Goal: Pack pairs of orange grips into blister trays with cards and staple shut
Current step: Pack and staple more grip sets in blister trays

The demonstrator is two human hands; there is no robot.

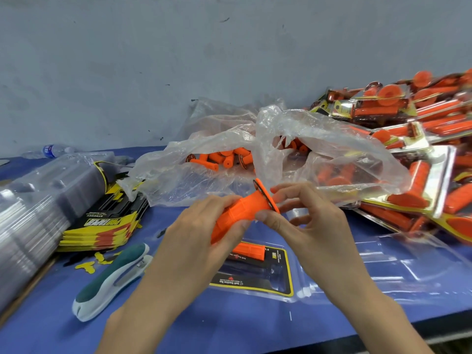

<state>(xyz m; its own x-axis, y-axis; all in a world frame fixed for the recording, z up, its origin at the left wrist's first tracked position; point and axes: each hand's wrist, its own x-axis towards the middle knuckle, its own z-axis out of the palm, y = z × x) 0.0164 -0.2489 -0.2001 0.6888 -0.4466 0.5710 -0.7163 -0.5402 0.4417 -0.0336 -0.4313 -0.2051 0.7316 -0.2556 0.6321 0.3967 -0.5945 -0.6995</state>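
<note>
Grey wall [153, 60] rises behind a blue table [255, 325]. A crumpled clear plastic bag [306, 139] lies at the middle of the table, and everything else is placed from it. To the right of the bag is a heap of packed trays [421, 129], orange and foil, lying at all angles. To its left a tall stack of empty clear trays [38, 213] leans over, and between that stack and the bag sits a pile of yellow and black cards [107, 226]. Loose orange handles [217, 159] lie jumbled inside the bag's open mouth.

Nearer the person than the bag, an open tray [268, 277] lies flat with a card in it and one orange handle [249, 251] seated in its upper slot. A green and white stapler [109, 279] lies left of that, with yellow scraps [86, 267] beside it. A water bottle [53, 150] lies far left of the bag by the wall.

Just in front of the bag and above the open tray, a held handle [240, 213] is off the table. Its long axis runs from lower left to upper right, and its flanged end [265, 198] points toward the bag. The left grip [204, 231] is wrapped round the plain end, palm down. The right grip [306, 221] pinches the flange, thumb below and fingers above, wrist bent inward.
</note>
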